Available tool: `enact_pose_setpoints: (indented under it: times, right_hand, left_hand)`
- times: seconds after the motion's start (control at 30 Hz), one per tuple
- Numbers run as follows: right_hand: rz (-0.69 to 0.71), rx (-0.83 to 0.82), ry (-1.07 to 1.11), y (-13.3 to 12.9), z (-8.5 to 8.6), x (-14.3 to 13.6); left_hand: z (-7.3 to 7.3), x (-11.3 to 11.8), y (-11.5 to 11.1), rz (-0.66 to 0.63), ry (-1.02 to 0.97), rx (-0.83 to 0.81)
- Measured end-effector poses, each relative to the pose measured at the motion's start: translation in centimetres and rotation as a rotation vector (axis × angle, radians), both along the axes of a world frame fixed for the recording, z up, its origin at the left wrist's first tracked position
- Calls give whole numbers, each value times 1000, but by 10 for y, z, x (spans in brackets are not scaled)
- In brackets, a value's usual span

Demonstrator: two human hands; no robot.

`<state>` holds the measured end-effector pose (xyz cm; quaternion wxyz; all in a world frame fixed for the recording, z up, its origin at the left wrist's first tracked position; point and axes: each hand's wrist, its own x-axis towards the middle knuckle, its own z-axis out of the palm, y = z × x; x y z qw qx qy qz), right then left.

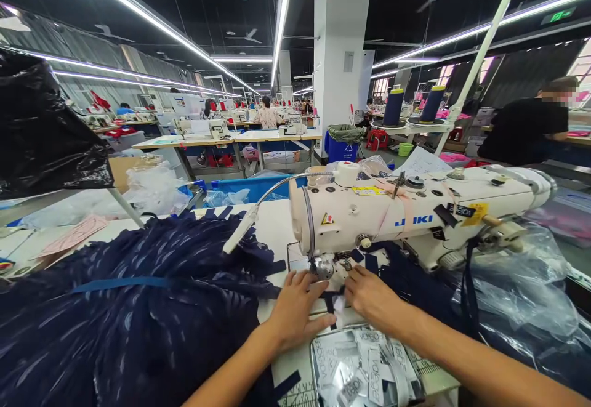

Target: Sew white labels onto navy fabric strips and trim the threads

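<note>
Navy fabric strip [329, 301] lies between both hands beneath the presser foot [323, 268], left hand [295, 308] pressed flat beside it, right hand [369, 296] pinching a small white label [339, 304].

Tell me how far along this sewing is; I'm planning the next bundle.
Done: cannot tell; no finished pieces show apart. In hand: the left hand and right hand press a small dark strip and a white label flat under the sewing machine needle. Left: the tray of labels looks well stocked, and dark fabric lies heaped at left.
</note>
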<state>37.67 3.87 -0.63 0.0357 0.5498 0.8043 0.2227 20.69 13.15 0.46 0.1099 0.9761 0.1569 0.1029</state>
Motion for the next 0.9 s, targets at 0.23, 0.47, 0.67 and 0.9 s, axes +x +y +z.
enact_pose_setpoints:
  times: [0.23,0.47,0.67,0.9]
  right_hand:
    - [25,34,199,-39,17,-35]
    - [-515,29,247,-35,13,25]
    - [-650,-198,283,-37,3,49]
    - [-669,-154,315,-36,4,53]
  left_hand:
    - [0,-4,-52,89,-80,-109]
    - [-16,-41,-22,517,-596,-1044]
    - [-14,-46,-18,668,-874,-1581]
    - [-22,-45,-19,615,-962,-1615]
